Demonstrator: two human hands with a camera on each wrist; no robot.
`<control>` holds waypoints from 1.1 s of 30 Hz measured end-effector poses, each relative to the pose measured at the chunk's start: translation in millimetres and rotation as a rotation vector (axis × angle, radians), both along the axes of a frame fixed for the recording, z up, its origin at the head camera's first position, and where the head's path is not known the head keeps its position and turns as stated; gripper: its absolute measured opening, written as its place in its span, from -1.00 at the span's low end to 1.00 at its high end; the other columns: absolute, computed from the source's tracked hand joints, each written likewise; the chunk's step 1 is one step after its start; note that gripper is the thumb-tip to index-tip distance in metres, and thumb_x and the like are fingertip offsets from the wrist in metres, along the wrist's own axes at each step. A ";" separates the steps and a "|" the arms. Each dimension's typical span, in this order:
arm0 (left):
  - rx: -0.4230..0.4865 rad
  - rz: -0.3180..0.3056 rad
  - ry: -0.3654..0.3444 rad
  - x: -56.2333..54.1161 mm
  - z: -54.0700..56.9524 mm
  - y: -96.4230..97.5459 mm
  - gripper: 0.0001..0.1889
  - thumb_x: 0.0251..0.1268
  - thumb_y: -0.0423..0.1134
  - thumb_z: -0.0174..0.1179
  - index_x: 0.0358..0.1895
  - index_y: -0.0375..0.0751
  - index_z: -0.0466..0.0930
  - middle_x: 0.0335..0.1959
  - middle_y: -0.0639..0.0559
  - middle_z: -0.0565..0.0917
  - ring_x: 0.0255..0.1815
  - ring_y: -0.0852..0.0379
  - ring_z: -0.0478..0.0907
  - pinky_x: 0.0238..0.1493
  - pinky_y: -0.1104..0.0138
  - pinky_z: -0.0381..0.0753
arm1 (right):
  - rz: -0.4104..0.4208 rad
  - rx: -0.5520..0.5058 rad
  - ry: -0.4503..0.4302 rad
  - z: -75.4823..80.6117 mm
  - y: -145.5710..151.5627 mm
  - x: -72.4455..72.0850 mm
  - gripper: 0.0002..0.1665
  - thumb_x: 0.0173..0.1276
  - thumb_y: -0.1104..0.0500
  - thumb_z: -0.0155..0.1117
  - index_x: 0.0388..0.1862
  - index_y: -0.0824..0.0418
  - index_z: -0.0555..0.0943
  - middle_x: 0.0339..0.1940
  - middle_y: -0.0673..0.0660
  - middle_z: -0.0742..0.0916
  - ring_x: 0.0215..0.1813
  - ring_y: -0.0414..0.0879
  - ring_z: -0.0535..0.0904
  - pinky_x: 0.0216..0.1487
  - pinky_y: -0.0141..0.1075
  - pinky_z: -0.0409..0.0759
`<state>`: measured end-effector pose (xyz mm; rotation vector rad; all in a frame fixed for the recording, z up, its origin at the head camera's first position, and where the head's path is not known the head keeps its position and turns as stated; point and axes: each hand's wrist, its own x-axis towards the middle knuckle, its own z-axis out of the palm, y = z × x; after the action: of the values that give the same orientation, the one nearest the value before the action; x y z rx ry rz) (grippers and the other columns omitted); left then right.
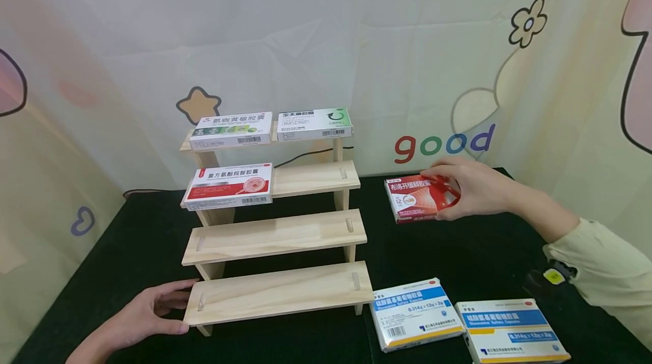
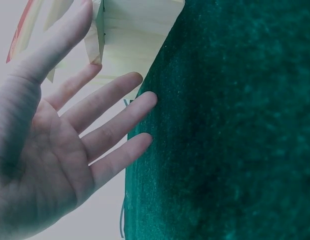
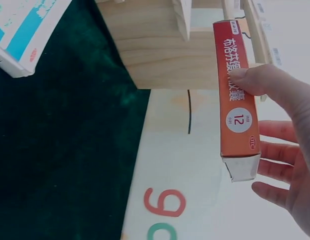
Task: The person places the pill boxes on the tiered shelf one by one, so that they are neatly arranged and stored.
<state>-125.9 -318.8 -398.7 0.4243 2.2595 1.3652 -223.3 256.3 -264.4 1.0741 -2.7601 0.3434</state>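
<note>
My right hand (image 1: 471, 187) grips a red medicine box (image 1: 415, 198) by its right end, to the right of a four-step wooden rack (image 1: 277, 293). In the right wrist view the thumb presses one narrow side of that box (image 3: 237, 90), with the fingers behind it. At the rack's lower left end is my left hand (image 1: 148, 316), its thumb and fingertips at the lowest shelf's edge. The left wrist view has the left hand (image 2: 60, 145) with fingers spread and nearly straight, one fingertip at a wooden support (image 2: 96, 45).
Two white medicine boxes (image 1: 231, 129) (image 1: 314, 124) lie on the top shelf. A red-and-white box (image 1: 229, 185) lies on the shelf below, at the left. Two blue-and-white boxes (image 1: 415, 313) (image 1: 511, 330) lie on the black cloth (image 1: 407, 253) at front right. A printed curtain (image 1: 305, 52) hangs behind.
</note>
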 end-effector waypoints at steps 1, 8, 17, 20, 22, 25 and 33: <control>0.000 0.000 0.002 0.3 0.1 -0.3 -0.32 0.17 -0.34 0.18 0.27 -0.58 0.06 0.13 -0.52 0.33 0.03 -0.26 0.45 -0.07 -0.09 0.46 | 0.004 0.002 0.007 2.2 -2.2 -0.6 -0.20 -0.17 -0.07 0.50 0.08 0.22 0.49 -0.03 0.13 0.54 -0.05 -0.08 0.41 -0.19 -0.18 0.54; -0.009 0.003 0.009 0.5 0.1 -0.8 -0.31 0.15 -0.33 0.20 0.28 -0.57 0.07 0.14 -0.51 0.33 0.02 -0.24 0.45 -0.07 -0.08 0.47 | 0.028 0.011 0.037 17.1 -16.5 -5.4 -0.19 -0.20 -0.08 0.51 0.07 0.20 0.50 -0.10 0.08 0.55 -0.09 -0.11 0.41 -0.21 -0.21 0.54; -0.022 0.007 0.016 1.1 -0.1 0.3 -0.28 0.14 -0.30 0.22 0.28 -0.56 0.08 0.14 -0.52 0.32 0.02 -0.28 0.44 -0.07 -0.11 0.45 | 0.043 0.011 0.016 25.7 -36.6 -12.1 -0.16 -0.17 -0.03 0.49 0.12 0.26 0.46 0.02 0.21 0.53 0.02 0.01 0.39 -0.17 -0.14 0.56; -0.018 0.005 0.016 1.0 -0.6 0.2 -0.29 0.14 -0.31 0.22 0.28 -0.56 0.07 0.14 -0.53 0.32 0.02 -0.28 0.45 -0.06 -0.11 0.45 | 0.038 0.004 0.001 25.5 -44.0 -14.0 -0.18 -0.16 -0.02 0.48 0.12 0.27 0.46 0.04 0.23 0.51 0.04 0.05 0.38 -0.15 -0.11 0.56; -0.015 0.004 0.016 0.5 -0.8 0.1 -0.29 0.15 -0.31 0.21 0.28 -0.56 0.08 0.14 -0.53 0.32 0.03 -0.28 0.44 -0.07 -0.10 0.46 | 0.039 -0.002 -0.005 25.3 -48.8 -15.6 -0.18 -0.15 -0.03 0.48 0.12 0.26 0.46 0.03 0.22 0.51 0.03 0.03 0.39 -0.14 -0.11 0.55; -0.009 0.000 0.011 -0.3 -0.8 -0.1 -0.30 0.16 -0.32 0.20 0.29 -0.55 0.08 0.15 -0.52 0.31 0.03 -0.28 0.44 -0.07 -0.10 0.46 | 0.056 -0.010 -0.002 26.3 -55.8 -18.5 -0.20 -0.15 -0.03 0.48 0.10 0.25 0.47 -0.01 0.18 0.52 0.00 -0.01 0.40 -0.14 -0.13 0.55; -0.010 0.002 0.013 0.7 0.6 0.1 -0.30 0.15 -0.32 0.21 0.29 -0.54 0.08 0.15 -0.52 0.32 0.03 -0.27 0.44 -0.07 -0.09 0.46 | 0.106 -0.042 -0.004 30.2 -78.6 -25.3 -0.22 -0.14 -0.03 0.47 0.09 0.26 0.48 -0.05 0.15 0.55 -0.04 -0.05 0.42 -0.15 -0.17 0.55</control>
<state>-125.2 -318.6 -398.1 0.4288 2.2769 1.3552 -248.6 177.7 -234.2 1.2137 -2.6930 0.4152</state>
